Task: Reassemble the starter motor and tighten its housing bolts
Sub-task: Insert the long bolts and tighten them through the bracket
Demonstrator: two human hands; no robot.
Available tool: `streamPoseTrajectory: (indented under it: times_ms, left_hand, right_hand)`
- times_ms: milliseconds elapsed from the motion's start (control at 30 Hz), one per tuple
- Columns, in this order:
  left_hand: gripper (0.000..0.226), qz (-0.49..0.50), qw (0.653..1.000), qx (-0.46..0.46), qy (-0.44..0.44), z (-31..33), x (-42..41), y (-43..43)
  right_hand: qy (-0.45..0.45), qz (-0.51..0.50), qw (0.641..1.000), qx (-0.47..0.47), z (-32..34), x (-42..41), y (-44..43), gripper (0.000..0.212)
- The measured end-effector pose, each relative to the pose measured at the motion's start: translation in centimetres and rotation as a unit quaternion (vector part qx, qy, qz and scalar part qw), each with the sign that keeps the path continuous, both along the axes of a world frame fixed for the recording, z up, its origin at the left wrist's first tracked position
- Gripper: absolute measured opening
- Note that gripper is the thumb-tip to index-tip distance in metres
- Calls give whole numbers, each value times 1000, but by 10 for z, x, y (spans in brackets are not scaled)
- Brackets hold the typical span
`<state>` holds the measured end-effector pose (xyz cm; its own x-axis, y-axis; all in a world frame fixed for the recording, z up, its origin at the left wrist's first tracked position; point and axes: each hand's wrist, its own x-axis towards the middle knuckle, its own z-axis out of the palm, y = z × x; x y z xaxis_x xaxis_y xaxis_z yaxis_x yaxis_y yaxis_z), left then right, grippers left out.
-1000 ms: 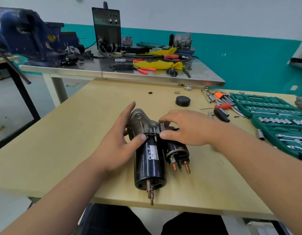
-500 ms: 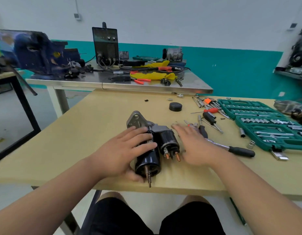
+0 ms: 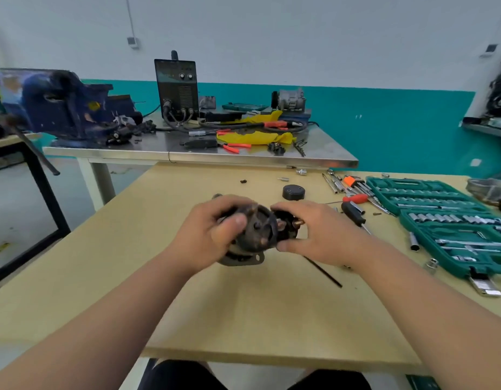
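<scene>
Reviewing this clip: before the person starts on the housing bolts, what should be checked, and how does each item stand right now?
1. Firm grip on motor: ok; left hand and right hand both hold it.
2. Motor steadied on table: cannot tell; its flange sits low, contact unclear.
3. Housing bolts seated: cannot tell; the end face is blurred.
4. Black cap fitted: not ok; it lies apart on the table.
5. Tool in hand: not ok; screwdriver and socket set lie to the right.
</scene>
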<state>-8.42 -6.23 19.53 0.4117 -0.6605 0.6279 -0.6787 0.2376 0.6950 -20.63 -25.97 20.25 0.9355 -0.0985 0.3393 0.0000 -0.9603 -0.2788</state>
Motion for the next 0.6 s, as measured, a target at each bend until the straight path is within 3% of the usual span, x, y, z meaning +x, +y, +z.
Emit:
streamPoseTrajectory:
  times_ms: [67, 200, 267, 333, 433, 533, 600]
  left_hand:
    - [33, 38, 994, -29, 94, 9, -1, -16]
    - [54, 148, 967, -34, 202, 27, 11, -44]
    - [48, 133, 973, -19, 187, 29, 25, -51]
    - [25, 113, 985, -10, 130, 25, 37, -50]
    - [51, 131, 984, -32, 116, 22, 54, -52]
    - [47, 154, 975, -53, 151, 26, 61, -58]
    - [39, 160, 971, -69, 162, 28, 62, -59]
  right_hand:
    - [-20, -14, 996, 91, -4, 7, -1, 63]
    - [-112, -30, 965, 237, -10, 28, -2, 37]
    - [-146, -34, 950, 276, -7, 43, -1, 27]
    - [-172, -40, 929, 324, -4, 58, 3, 24]
    - [-192, -39, 905, 377, -2, 81, 7, 34]
    - [-157, -34, 872, 463, 0, 97, 12, 38]
    - [-143, -40, 867, 476, 6, 103, 15, 27]
